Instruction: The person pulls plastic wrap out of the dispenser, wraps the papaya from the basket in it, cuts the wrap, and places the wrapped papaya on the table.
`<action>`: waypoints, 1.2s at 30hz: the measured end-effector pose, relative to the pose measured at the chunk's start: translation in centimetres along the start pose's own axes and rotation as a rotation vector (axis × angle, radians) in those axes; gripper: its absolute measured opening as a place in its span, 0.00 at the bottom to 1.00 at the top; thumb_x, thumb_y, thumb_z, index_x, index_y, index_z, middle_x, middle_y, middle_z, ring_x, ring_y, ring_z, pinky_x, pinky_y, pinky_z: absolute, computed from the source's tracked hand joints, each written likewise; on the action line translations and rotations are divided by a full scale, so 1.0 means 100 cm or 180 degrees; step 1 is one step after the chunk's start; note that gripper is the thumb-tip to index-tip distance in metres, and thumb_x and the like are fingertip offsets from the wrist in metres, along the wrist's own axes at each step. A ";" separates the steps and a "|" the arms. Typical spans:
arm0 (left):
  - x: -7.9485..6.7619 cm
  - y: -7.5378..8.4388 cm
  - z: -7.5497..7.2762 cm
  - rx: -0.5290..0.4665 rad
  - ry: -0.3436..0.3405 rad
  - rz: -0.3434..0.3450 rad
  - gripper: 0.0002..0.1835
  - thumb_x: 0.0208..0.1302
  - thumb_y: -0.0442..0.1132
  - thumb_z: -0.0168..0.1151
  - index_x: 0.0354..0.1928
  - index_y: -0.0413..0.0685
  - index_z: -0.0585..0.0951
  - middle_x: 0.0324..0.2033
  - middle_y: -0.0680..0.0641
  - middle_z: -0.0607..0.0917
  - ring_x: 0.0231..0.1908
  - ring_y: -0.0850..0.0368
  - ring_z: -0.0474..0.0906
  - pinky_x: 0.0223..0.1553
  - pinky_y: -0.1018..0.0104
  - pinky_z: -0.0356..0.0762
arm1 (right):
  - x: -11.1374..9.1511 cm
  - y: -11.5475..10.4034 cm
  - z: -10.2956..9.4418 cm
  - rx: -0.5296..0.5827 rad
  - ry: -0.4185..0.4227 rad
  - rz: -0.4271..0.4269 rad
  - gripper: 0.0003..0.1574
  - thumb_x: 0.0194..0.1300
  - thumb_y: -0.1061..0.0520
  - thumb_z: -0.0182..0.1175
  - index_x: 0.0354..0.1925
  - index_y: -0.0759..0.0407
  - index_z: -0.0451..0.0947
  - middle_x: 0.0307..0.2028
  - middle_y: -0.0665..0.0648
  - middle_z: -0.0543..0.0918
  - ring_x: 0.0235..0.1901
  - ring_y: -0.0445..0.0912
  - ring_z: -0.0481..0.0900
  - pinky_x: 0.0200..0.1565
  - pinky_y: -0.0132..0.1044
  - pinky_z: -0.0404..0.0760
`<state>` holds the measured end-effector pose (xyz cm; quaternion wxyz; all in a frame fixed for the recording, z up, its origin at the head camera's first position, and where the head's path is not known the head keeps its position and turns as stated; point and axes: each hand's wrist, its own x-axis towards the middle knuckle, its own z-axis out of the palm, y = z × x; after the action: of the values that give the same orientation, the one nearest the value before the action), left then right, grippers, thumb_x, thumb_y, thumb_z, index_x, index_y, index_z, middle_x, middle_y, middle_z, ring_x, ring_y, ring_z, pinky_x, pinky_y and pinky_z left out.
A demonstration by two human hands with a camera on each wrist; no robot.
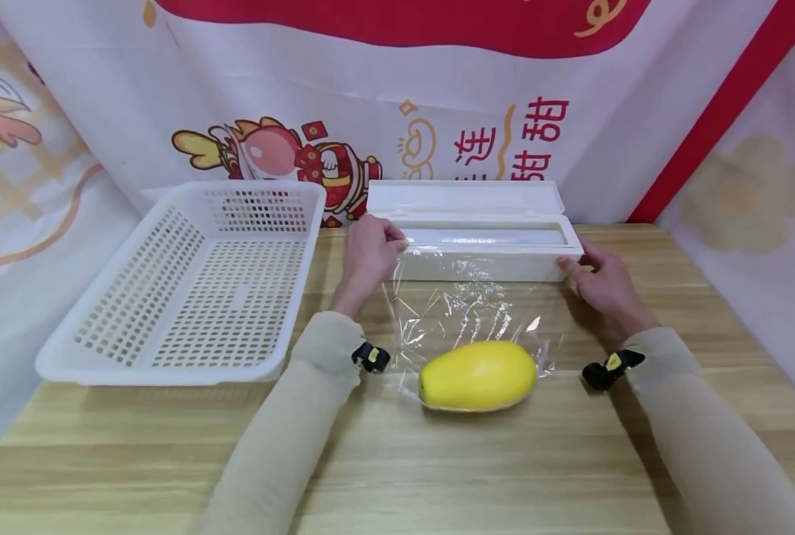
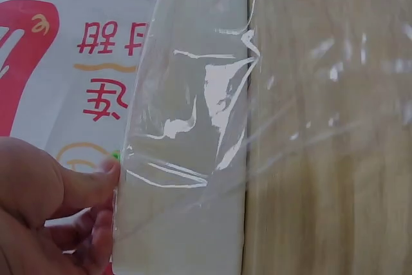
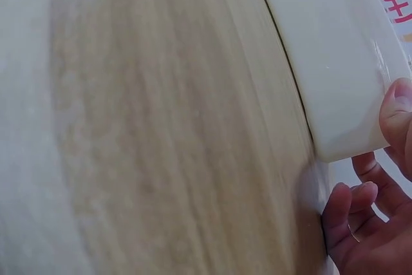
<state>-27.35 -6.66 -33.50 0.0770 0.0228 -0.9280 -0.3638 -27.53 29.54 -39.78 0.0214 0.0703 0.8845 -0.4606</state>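
Note:
A white cling film dispenser box [image 1: 484,265] stands at the back of the table with its lid [image 1: 464,196] raised and a film roll [image 1: 484,237] inside. At its left front edge, my left hand [image 1: 368,253] pinches a small green slider [image 1: 406,242] between thumb and fingers. My right hand [image 1: 605,281] grips the box's right end, thumb on the front corner and fingers behind. Clear cling film [image 1: 467,308] runs from the box over the front edge towards me. A yellow papaya-shaped fruit [image 1: 481,374] lies on its near end, with film edges around it.
A white perforated plastic basket [image 1: 295,297] stands to the left on the wooden table [image 1: 504,475]. Behind the box hangs a printed white and red cloth [image 1: 344,89]. Black straps with cameras [image 1: 371,357] sit on both wrists.

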 end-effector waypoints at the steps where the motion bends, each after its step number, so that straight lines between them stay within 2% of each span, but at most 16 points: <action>1: -0.001 -0.001 0.000 0.0046 0.0050 -0.0012 0.04 0.68 0.37 0.73 0.43 0.48 0.92 0.44 0.46 0.93 0.52 0.46 0.83 0.62 0.55 0.79 | 0.000 0.001 -0.001 0.0030 -0.0013 0.0012 0.43 0.77 0.32 0.55 0.83 0.28 0.52 0.64 0.59 0.72 0.47 0.49 0.69 0.40 0.32 0.73; 5: -0.004 -0.007 0.000 0.0083 0.0209 -0.0169 0.05 0.67 0.40 0.74 0.43 0.52 0.92 0.56 0.44 0.86 0.62 0.43 0.73 0.63 0.50 0.75 | 0.001 0.001 -0.002 0.0062 -0.0043 0.0045 0.44 0.77 0.32 0.56 0.82 0.27 0.52 0.63 0.56 0.72 0.47 0.49 0.69 0.41 0.31 0.74; 7: -0.006 -0.010 -0.002 -0.0084 0.0253 -0.0319 0.05 0.67 0.40 0.74 0.42 0.51 0.92 0.59 0.43 0.83 0.64 0.42 0.70 0.62 0.48 0.76 | 0.001 0.002 -0.002 0.0025 -0.0030 0.0000 0.44 0.77 0.32 0.56 0.82 0.28 0.52 0.63 0.57 0.73 0.46 0.49 0.70 0.40 0.31 0.75; 9: -0.006 -0.014 -0.004 -0.0273 0.0261 -0.0391 0.05 0.68 0.39 0.73 0.43 0.49 0.91 0.59 0.42 0.83 0.63 0.43 0.72 0.58 0.49 0.79 | 0.002 0.002 -0.002 -0.0029 -0.0023 -0.0051 0.43 0.77 0.32 0.56 0.83 0.29 0.52 0.64 0.59 0.73 0.45 0.48 0.71 0.39 0.30 0.76; 14: -0.006 -0.022 -0.005 -0.0493 0.0277 -0.0340 0.06 0.68 0.35 0.72 0.45 0.44 0.90 0.51 0.42 0.89 0.52 0.47 0.81 0.52 0.55 0.82 | 0.002 0.003 -0.002 -0.0091 -0.0049 -0.0056 0.44 0.77 0.31 0.55 0.83 0.29 0.51 0.66 0.61 0.73 0.45 0.49 0.72 0.38 0.30 0.77; 20: -0.008 -0.028 -0.006 -0.0565 0.0320 -0.0301 0.07 0.69 0.34 0.70 0.47 0.42 0.89 0.53 0.42 0.82 0.54 0.48 0.76 0.60 0.54 0.77 | 0.002 0.001 -0.002 -0.0063 -0.0075 0.0019 0.46 0.76 0.29 0.54 0.83 0.29 0.49 0.69 0.60 0.71 0.51 0.52 0.70 0.41 0.31 0.77; 26: -0.009 -0.034 -0.009 -0.0372 0.0513 -0.0138 0.07 0.69 0.34 0.71 0.45 0.42 0.91 0.49 0.42 0.85 0.52 0.46 0.77 0.61 0.51 0.74 | 0.001 -0.002 0.000 -0.0047 -0.0067 -0.0001 0.44 0.78 0.31 0.55 0.83 0.29 0.50 0.68 0.61 0.71 0.52 0.52 0.69 0.42 0.32 0.76; 32: -0.009 -0.041 -0.010 -0.0483 0.0585 -0.0166 0.08 0.69 0.34 0.70 0.47 0.41 0.90 0.50 0.41 0.84 0.54 0.45 0.78 0.63 0.51 0.76 | 0.002 0.000 0.001 -0.0029 -0.0045 -0.0023 0.44 0.78 0.32 0.55 0.83 0.30 0.51 0.67 0.60 0.71 0.54 0.52 0.68 0.45 0.35 0.73; 36: -0.008 -0.043 -0.010 -0.0428 0.0623 -0.0143 0.08 0.69 0.35 0.71 0.46 0.42 0.90 0.49 0.41 0.84 0.55 0.44 0.79 0.65 0.49 0.72 | 0.002 0.001 -0.001 -0.0027 -0.0043 -0.0007 0.44 0.78 0.33 0.55 0.83 0.30 0.51 0.67 0.60 0.71 0.52 0.52 0.68 0.43 0.34 0.75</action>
<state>-26.43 -10.37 -35.78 0.1605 0.0738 -0.8888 -0.4230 -27.72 29.66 -39.84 0.0272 0.0662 0.8864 -0.4574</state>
